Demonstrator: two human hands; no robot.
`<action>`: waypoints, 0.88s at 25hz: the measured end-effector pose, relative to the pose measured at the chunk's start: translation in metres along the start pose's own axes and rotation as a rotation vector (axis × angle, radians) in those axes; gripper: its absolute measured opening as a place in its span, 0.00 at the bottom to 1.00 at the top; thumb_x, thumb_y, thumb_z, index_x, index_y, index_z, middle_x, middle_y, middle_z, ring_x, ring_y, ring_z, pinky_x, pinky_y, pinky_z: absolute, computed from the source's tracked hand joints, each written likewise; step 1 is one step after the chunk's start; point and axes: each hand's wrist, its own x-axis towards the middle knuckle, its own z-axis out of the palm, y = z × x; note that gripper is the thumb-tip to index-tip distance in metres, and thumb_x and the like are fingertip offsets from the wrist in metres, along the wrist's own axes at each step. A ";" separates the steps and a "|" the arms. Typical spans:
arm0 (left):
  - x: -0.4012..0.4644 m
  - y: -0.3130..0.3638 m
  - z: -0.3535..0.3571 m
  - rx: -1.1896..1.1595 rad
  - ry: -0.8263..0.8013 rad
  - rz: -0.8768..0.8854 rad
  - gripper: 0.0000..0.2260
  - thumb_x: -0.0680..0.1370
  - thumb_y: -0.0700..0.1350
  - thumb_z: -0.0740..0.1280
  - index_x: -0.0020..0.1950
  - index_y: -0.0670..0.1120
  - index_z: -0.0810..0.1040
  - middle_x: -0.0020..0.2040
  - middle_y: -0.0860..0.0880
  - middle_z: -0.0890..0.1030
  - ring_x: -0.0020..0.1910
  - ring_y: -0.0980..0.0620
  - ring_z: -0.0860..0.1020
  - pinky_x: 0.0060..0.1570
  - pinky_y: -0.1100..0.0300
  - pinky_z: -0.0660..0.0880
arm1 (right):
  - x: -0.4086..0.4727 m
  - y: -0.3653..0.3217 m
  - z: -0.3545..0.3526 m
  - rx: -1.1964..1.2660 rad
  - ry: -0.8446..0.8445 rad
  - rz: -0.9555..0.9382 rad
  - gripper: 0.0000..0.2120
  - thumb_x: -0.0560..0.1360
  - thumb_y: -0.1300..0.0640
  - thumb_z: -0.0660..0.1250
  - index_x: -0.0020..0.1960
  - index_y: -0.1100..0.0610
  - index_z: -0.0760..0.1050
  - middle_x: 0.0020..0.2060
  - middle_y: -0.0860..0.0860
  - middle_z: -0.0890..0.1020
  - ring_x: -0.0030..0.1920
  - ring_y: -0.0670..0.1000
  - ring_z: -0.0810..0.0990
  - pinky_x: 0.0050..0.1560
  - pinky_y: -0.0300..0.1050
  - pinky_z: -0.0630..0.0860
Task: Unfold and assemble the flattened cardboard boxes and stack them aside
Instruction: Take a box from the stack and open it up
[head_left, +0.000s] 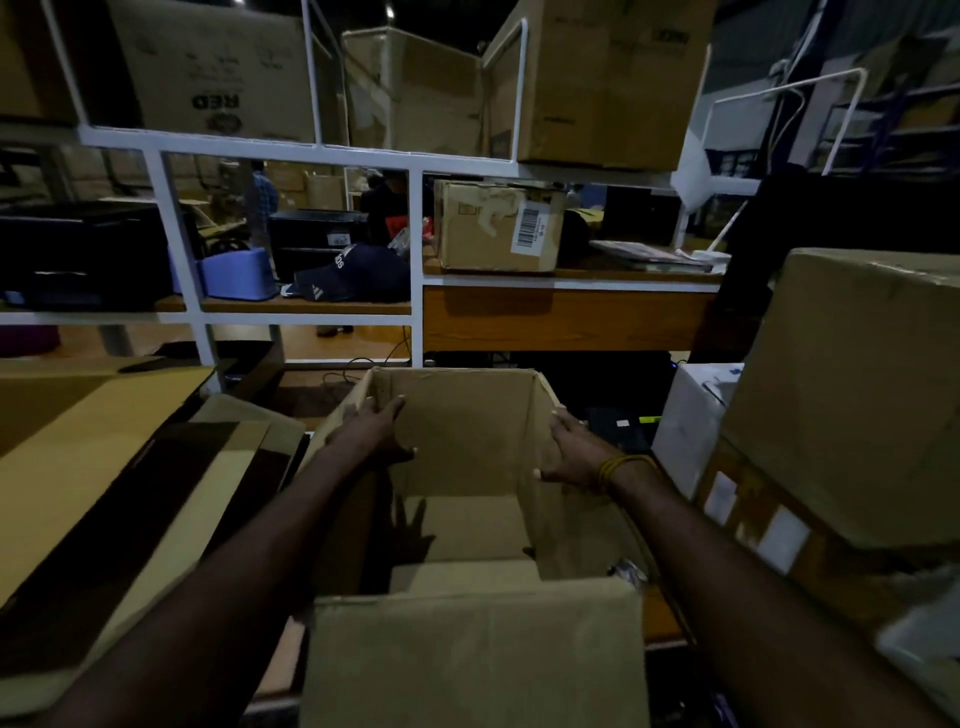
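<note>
1. Nearest to the camera, an open brown cardboard box (467, 519) stands unfolded, with its mouth up; its near flap hangs toward the person and its bottom flaps lie inside.
2. The left hand (371, 428) lies flat against the inner face of the left wall of the box, with the fingers straight and pointing to the far corner. It presses the wall and clamps nothing.
3. The right hand (569, 449) lies on the right wall at its top edge, the thumb inside and the fingers over the edge. A yellow thread band (621, 467) is around this wrist.
4. To the left of the box lies a pile of flattened brown cardboard sheets (104, 493), tilted and overlapping.
5. To the right, a large closed brown carton (852, 395) sits on another carton with white labels (753, 519); a white box (691, 421) is just behind them.
6. Farther, a white metal shelf frame (415, 260) carries a dark blue cap (353, 273), a light blue plastic container (236, 273) and a small worn carton with a barcode label (498, 226).
7. On the top shelf stand more brown cartons (608, 78).
</note>
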 end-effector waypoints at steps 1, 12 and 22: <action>-0.019 0.003 0.000 -0.019 -0.001 -0.025 0.45 0.74 0.61 0.69 0.80 0.56 0.42 0.79 0.40 0.48 0.77 0.33 0.49 0.72 0.33 0.57 | -0.013 0.000 0.001 -0.003 0.001 -0.011 0.50 0.75 0.40 0.69 0.80 0.62 0.42 0.80 0.54 0.42 0.79 0.57 0.48 0.77 0.50 0.55; -0.203 0.021 0.022 -0.204 0.142 -0.101 0.35 0.74 0.65 0.67 0.77 0.59 0.59 0.72 0.43 0.66 0.68 0.38 0.68 0.63 0.39 0.70 | -0.151 -0.025 0.018 0.262 0.063 0.057 0.40 0.76 0.33 0.61 0.80 0.51 0.55 0.80 0.55 0.52 0.78 0.59 0.56 0.74 0.57 0.62; -0.291 0.031 0.052 -0.315 0.178 -0.164 0.34 0.72 0.61 0.72 0.74 0.57 0.64 0.77 0.45 0.57 0.69 0.42 0.68 0.61 0.45 0.72 | -0.261 -0.088 0.064 0.359 0.382 0.393 0.30 0.71 0.42 0.73 0.70 0.41 0.66 0.72 0.59 0.54 0.65 0.65 0.68 0.63 0.59 0.73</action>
